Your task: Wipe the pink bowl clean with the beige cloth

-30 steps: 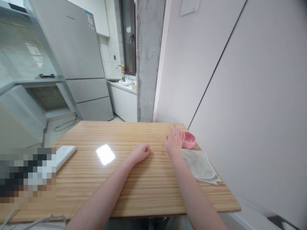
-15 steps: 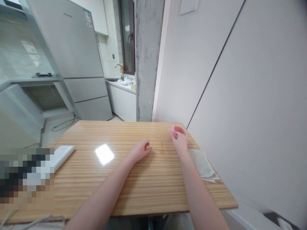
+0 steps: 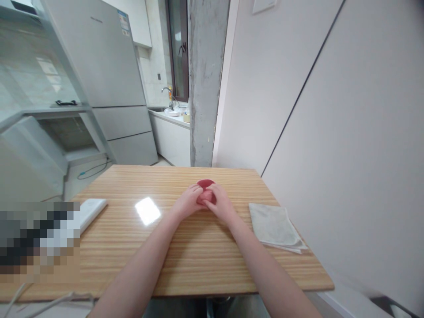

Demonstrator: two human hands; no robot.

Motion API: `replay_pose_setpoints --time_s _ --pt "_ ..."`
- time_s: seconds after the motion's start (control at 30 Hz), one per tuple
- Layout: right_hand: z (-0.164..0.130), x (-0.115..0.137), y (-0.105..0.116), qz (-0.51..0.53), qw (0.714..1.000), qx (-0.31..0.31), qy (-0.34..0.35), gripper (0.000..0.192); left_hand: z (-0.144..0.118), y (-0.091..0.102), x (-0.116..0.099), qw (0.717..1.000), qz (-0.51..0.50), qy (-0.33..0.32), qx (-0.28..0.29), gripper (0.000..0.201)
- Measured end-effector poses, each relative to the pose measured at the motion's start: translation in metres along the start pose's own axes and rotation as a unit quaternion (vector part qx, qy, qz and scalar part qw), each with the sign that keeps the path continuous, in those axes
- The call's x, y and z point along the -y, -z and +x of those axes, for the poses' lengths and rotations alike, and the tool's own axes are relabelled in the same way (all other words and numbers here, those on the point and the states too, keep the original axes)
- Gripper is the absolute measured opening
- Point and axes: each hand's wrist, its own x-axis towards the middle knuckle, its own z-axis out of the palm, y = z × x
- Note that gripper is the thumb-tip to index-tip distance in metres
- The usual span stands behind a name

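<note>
Between my hands, at table centre, sits the pink bowl. My left hand and right hand both close on its near rim, equally near.

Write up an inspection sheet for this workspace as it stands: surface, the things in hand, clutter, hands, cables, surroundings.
Surface: wooden table, striped grain, one bright glare patch.
Things in hand: pink bowl, held near the table's middle, mostly hidden by fingers.
Clutter: folded grey cloth at the right edge; white flat box at the left; a blurred patch beside it.
Hands: left hand and right hand both closed on the bowl, touching each other.
Cables: pale cords at the table's near left corner; one cable on the floor.
Surroundings: fridge, concrete pillar, white wall.
</note>
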Motion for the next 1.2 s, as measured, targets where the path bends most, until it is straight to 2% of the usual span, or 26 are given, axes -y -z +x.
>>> replay_pose_setpoints --time_s 0.1,0.17,0.27,0.37,0.47,0.77,1.2 --pt "-0.001 -0.007 -0.001 0.006 0.997 -0.075 -0.027 0.038 -0.004 0.023 0.013 0.993 0.058 0.089 -0.059 0.021" --pt "-0.003 -0.015 -0.007 0.004 0.996 -0.068 -0.051 0.038 -0.012 0.041 0.028 0.974 0.123 0.156 -0.113 0.018" --pt "-0.006 -0.025 -0.017 0.013 0.996 -0.045 -0.072 0.04 -0.028 0.06 0.053 0.932 0.21 0.253 -0.153 0.014" --pt "-0.007 -0.031 -0.024 0.025 0.995 -0.043 -0.082 0.043 -0.043 0.063 0.07 0.879 0.271 0.348 -0.18 0.019" --pt "-0.007 -0.034 -0.027 0.035 0.994 -0.05 -0.087 0.043 -0.053 0.057 0.078 0.84 0.302 0.409 -0.192 0.024" --pt "-0.007 -0.039 -0.026 0.049 0.992 -0.069 -0.096 0.038 -0.064 0.048 0.084 0.815 0.351 0.421 -0.188 0.022" --pt "-0.004 -0.043 -0.022 0.046 0.989 -0.08 -0.114 0.035 -0.065 0.052 0.09 0.781 0.285 0.51 -0.219 0.033"
